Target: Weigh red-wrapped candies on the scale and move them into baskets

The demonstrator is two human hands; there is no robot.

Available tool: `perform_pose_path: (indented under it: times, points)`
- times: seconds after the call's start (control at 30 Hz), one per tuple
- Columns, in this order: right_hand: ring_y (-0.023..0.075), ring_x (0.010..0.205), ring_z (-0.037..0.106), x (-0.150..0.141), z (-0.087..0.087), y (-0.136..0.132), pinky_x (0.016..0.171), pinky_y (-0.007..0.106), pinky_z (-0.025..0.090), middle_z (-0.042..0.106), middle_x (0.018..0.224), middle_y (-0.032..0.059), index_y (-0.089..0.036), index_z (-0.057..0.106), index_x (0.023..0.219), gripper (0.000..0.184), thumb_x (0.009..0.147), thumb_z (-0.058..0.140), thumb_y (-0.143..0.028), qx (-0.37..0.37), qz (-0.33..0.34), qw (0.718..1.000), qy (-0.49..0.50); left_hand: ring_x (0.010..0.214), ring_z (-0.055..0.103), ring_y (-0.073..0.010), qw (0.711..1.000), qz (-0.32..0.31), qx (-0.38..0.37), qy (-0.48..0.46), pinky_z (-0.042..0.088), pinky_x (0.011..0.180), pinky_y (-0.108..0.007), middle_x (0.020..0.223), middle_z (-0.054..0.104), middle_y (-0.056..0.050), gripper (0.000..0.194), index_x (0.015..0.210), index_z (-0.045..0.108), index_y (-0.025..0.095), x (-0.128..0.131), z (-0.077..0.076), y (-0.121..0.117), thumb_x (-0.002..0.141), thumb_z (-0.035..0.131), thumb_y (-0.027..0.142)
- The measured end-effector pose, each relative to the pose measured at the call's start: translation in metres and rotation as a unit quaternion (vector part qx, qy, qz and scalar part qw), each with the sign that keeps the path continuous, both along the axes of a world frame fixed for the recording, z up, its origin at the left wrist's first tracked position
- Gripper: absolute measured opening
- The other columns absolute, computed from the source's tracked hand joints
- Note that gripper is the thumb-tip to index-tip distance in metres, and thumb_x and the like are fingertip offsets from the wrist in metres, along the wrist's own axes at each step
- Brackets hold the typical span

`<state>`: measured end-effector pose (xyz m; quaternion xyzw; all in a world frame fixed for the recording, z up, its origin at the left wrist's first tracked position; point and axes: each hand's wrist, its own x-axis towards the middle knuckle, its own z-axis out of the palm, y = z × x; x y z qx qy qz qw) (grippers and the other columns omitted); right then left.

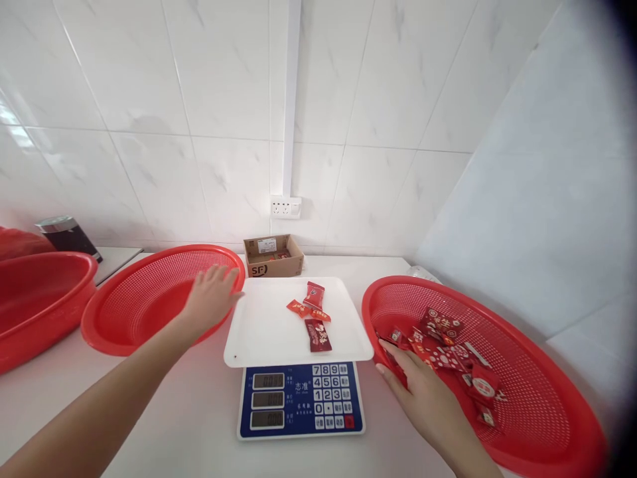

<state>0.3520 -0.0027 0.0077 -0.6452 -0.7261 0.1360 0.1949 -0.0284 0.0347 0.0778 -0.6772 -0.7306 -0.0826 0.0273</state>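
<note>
Head view shows a big red tub far to the left of the white tray, with a dark metal can behind the tub. Next comes a round red basket, just left of the tray. The left hand is over the edge of that basket, close to the tray's left side. Its fingers are open and spread out, and they hold nothing. The left arm reaches in long and low from the bottom left corner. Behind the tray sits a small cardboard box, under a wall socket. On the tray lie a few red packets in a little heap near the middle, and under the tray is a blue scale. To the right of the tray is another round red basket, holding a pile of red packets. The right hand reaches into that basket near its edge. Its fingers are close together and bent a little, and you cannot tell if they pinch a packet. The packets look light, thin and soft, and their shiny wrap may slip, so finger and thumb on the flat middle seem a good way to hold one.
</note>
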Motion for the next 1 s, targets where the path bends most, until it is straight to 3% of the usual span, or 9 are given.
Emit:
perform_pose_path:
  times: [0.1, 0.17, 0.27, 0.37, 0.47, 0.57, 0.67, 0.87, 1.0]
  points:
    - [0.0251, 0.122, 0.049, -0.001, 0.000, 0.000, 0.096, 0.042, 0.045, 0.057, 0.130, 0.0058, -0.024, 0.053, 0.128, 0.051, 0.087, 0.039, -0.050, 0.005, -0.002, 1.000, 0.005, 0.136, 0.029, -0.0239, 0.992, -0.110, -0.061, -0.028, 0.027, 0.110, -0.038, 0.148, 0.033, -0.008, 0.060, 0.141, 0.031, 0.023, 0.045, -0.011, -0.001, 0.089, 0.035, 0.052]
    - [0.0253, 0.121, 0.050, -0.001, 0.000, 0.000, 0.096, 0.042, 0.045, 0.057, 0.130, 0.0057, -0.025, 0.054, 0.128, 0.050, 0.087, 0.039, -0.050, 0.005, -0.003, 1.000, 0.007, 0.139, 0.024, -0.0220, 0.980, -0.169, -0.093, -0.044, 0.028, 0.110, -0.036, 0.152, 0.026, -0.004, 0.065, 0.143, 0.026, 0.030, 0.080, -0.018, -0.002, 0.086, 0.033, 0.061]
    - [0.0259, 0.121, 0.049, -0.002, 0.003, -0.001, 0.097, 0.042, 0.044, 0.056, 0.130, 0.0069, -0.023, 0.053, 0.129, 0.051, 0.088, 0.038, -0.049, -0.006, 0.001, 1.000, 0.004, 0.140, 0.018, -0.0325, 0.972, -0.195, -0.119, -0.055, 0.023, 0.110, -0.049, 0.151, 0.027, -0.011, 0.081, 0.144, 0.024, 0.028, 0.121, -0.028, -0.001, 0.078, 0.032, 0.074]
    - [0.0265, 0.122, 0.048, -0.003, 0.006, -0.002, 0.098, 0.043, 0.042, 0.055, 0.131, 0.0080, -0.021, 0.052, 0.129, 0.052, 0.088, 0.036, -0.048, -0.011, 0.004, 1.000, 0.002, 0.134, 0.026, -0.0411, 0.975, -0.183, -0.114, -0.055, 0.024, 0.104, -0.058, 0.143, 0.036, -0.020, 0.089, 0.143, 0.027, 0.021, 0.140, -0.035, 0.003, 0.074, 0.040, 0.075]
    - [0.0267, 0.123, 0.047, -0.004, 0.007, -0.002, 0.098, 0.043, 0.042, 0.055, 0.131, 0.0071, -0.022, 0.053, 0.128, 0.050, 0.088, 0.037, -0.047, -0.013, 0.002, 1.000, 0.004, 0.122, 0.042, -0.0383, 0.978, -0.179, -0.096, -0.057, 0.034, 0.097, -0.055, 0.129, 0.048, -0.019, 0.071, 0.140, 0.033, 0.021, 0.141, -0.037, 0.006, 0.080, 0.046, 0.057]
    - [0.0265, 0.123, 0.047, -0.003, 0.008, -0.002, 0.097, 0.043, 0.043, 0.055, 0.132, 0.0065, -0.022, 0.054, 0.128, 0.049, 0.088, 0.038, -0.046, -0.016, 0.000, 1.000, 0.004, 0.113, 0.048, -0.0319, 0.976, -0.188, -0.082, -0.068, 0.039, 0.093, -0.048, 0.119, 0.053, -0.013, 0.045, 0.131, 0.044, 0.026, 0.131, -0.036, 0.006, 0.087, 0.040, 0.034]
    - [0.0267, 0.123, 0.048, -0.004, 0.008, -0.002, 0.096, 0.043, 0.044, 0.056, 0.131, 0.0070, -0.022, 0.054, 0.128, 0.050, 0.088, 0.038, -0.046, -0.014, 0.001, 1.000, 0.002, 0.112, 0.049, -0.0266, 0.975, -0.187, -0.079, -0.093, 0.041, 0.093, -0.040, 0.117, 0.053, -0.010, 0.041, 0.124, 0.049, 0.028, 0.116, -0.034, 0.004, 0.085, 0.040, 0.022]
    - [0.0265, 0.118, 0.052, -0.004, 0.007, -0.002, 0.091, 0.042, 0.047, 0.058, 0.127, 0.0084, -0.022, 0.054, 0.128, 0.051, 0.087, 0.037, -0.048, -0.003, 0.001, 1.000, -0.005, 0.111, 0.054, -0.0222, 0.973, -0.154, -0.100, -0.136, 0.044, 0.092, -0.034, 0.128, 0.050, -0.009, 0.058, 0.133, 0.039, 0.026, 0.093, -0.033, 0.006, 0.076, 0.047, 0.015]
    - [0.0263, 0.118, 0.052, -0.004, 0.007, -0.002, 0.091, 0.042, 0.047, 0.058, 0.128, 0.0078, -0.023, 0.054, 0.128, 0.050, 0.087, 0.038, -0.048, -0.003, -0.004, 1.000, -0.007, 0.104, 0.058, -0.0238, 0.970, -0.163, -0.122, -0.130, 0.048, 0.084, -0.034, 0.126, 0.052, -0.007, 0.042, 0.122, 0.053, 0.026, 0.095, -0.032, 0.010, 0.081, 0.049, 0.035]
